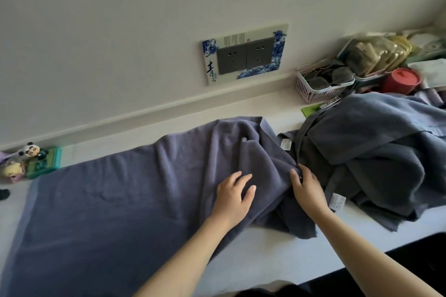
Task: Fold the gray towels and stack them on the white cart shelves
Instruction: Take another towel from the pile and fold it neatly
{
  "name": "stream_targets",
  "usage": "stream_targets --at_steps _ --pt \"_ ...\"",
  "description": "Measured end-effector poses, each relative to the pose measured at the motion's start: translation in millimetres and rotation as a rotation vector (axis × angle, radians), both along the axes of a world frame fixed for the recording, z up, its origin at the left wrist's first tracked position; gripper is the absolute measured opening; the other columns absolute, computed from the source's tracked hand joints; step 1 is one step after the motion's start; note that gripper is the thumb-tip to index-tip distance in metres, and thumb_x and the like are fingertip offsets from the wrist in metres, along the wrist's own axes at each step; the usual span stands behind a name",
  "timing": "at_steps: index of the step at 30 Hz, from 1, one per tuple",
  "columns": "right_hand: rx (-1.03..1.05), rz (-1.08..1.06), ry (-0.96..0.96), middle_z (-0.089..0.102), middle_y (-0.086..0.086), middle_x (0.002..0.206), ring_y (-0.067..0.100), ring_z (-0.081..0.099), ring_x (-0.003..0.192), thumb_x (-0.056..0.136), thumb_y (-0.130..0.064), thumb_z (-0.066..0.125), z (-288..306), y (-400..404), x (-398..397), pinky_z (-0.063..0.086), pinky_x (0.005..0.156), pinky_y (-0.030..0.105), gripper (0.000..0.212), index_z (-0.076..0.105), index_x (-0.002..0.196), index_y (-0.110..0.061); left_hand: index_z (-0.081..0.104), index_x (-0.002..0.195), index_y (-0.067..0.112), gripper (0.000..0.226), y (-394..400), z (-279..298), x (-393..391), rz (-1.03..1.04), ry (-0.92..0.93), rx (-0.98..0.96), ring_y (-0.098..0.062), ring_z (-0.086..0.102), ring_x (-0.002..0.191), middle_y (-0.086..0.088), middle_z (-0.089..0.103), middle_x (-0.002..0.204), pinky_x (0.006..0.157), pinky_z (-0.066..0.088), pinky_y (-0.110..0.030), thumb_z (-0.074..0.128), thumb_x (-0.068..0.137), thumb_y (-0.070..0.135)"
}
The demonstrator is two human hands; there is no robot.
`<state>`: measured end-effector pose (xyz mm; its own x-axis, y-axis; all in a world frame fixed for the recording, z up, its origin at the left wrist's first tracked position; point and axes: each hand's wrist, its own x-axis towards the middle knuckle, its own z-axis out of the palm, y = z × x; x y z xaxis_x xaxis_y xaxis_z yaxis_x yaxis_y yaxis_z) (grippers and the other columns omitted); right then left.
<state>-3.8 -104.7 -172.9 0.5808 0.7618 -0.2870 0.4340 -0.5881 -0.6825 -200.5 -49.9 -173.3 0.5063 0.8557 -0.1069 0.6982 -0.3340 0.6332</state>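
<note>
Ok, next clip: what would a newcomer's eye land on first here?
The long gray towel spread across the white counter, with the left hand and right hand on its rumpled right end. Next, the heap of gray towels at right.
</note>
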Motion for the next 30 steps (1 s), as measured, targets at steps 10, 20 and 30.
stream_targets --at_steps 10,20,30 --pt "0.062 -0.153 0.299 0.061 0.007 0.121 0.025 0.055 0.114 0.093 -0.034 0.053 -8.4 40.5 19.9 0.041 0.09 0.029 0.043 0.05 0.131 -0.015 0.046 0.137 0.018 0.073 2.3 2.2 26.6 0.052 -0.099 -0.151 -0.014 0.039 0.133 0.0 0.041 0.143 0.11 0.031 -0.033 0.023 0.083 0.062" --pt "0.268 0.068 0.252 0.057 0.0 0.065 0.01 0.048 0.061 0.091 -0.026 0.059 34.9 51.9 36.7 0.037 0.059 0.027 0.026 0.061 0.077 -0.005 0.051 0.132 0.021 0.048 24.5 23.3 36.0 0.076 -0.24 -0.135 -0.008 0.043 0.128 0.006 0.047 0.136 0.109 0.035 -0.03 0.033 0.096 0.046" --pt "0.379 0.369 -0.046 0.061 -0.002 0.074 0.013 0.055 0.074 0.096 -0.023 0.05 138.0 38.3 52.9 0.038 0.069 0.021 0.019 0.062 0.083 -0.016 0.061 0.111 0.026 0.018 85.7 122.4 100.1 -0.357 -0.199 -0.278 -0.009 0.054 0.11 0.005 0.062 0.116 0.106 0.039 -0.034 0.055 0.094 0.024"
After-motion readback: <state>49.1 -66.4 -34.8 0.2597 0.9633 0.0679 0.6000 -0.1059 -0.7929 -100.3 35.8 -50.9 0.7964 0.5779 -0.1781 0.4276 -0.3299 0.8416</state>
